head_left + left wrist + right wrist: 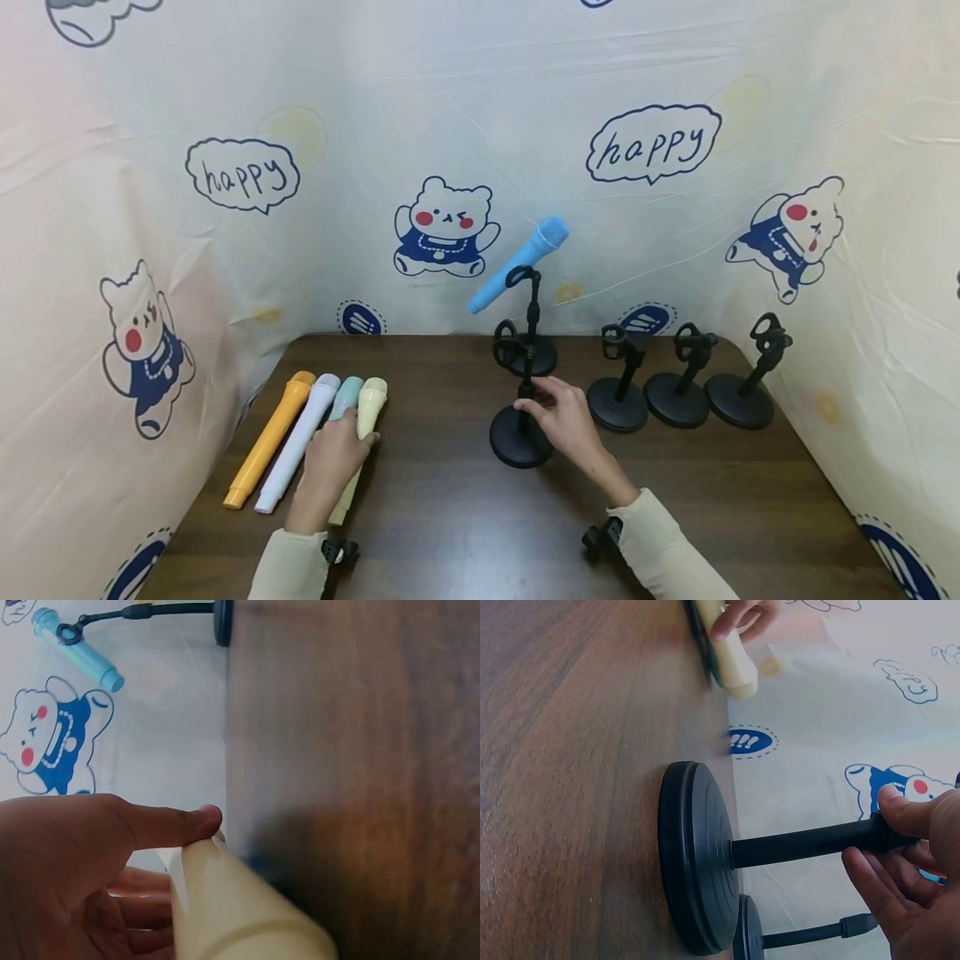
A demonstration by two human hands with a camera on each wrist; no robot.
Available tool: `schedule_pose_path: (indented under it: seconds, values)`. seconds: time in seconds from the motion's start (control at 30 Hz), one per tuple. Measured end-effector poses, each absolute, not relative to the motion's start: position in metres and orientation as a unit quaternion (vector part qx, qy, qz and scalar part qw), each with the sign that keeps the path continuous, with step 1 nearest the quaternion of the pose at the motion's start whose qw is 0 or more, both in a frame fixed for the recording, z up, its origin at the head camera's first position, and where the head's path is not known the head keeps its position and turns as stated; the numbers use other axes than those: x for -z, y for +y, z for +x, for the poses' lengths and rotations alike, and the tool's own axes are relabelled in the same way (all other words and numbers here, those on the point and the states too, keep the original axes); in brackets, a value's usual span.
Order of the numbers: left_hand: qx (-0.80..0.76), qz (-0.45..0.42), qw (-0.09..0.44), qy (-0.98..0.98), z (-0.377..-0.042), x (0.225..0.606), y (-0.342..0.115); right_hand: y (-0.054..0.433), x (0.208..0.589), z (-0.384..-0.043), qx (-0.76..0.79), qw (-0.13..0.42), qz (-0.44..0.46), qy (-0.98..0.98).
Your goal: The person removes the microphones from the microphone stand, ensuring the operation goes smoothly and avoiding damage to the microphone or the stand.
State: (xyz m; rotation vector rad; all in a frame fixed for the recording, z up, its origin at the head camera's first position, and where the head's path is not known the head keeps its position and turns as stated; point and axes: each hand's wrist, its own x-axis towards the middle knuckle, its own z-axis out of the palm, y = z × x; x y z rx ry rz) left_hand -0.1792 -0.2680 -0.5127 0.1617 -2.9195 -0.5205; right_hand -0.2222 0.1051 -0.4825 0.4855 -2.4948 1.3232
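My left hand grips a cream toy microphone at the right end of a row on the table's left side. Beside it lie a teal microphone, partly hidden by the hand, a white microphone and an orange microphone. Thumb and fingers of my right hand pinch the pole of a black microphone stand, which is upright with its round base low at the tabletop. Behind it, another black stand carries a blue microphone, tilted in its ring clip.
Three more black stands, a nearer-left one, a middle one and a right one, stand along the right back of the brown table. A printed cloth walls the back and sides.
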Motion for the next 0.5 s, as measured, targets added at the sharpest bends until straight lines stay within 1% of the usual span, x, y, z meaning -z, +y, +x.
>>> schedule_pose_path:
  seconds: [0.33, 0.5]
  values:
    - [0.133, 0.05, 0.148, -0.979, -0.1773, 0.5176, -0.26, 0.1042, 0.482, -0.2214, -0.46, 0.14, 0.166, -0.861]
    - [0.127, 0.058, 0.164, -0.977, -0.1775, 0.518, -0.2579, 0.1039, 0.4819, -0.2204, -0.459, 0.142, 0.166, -0.861]
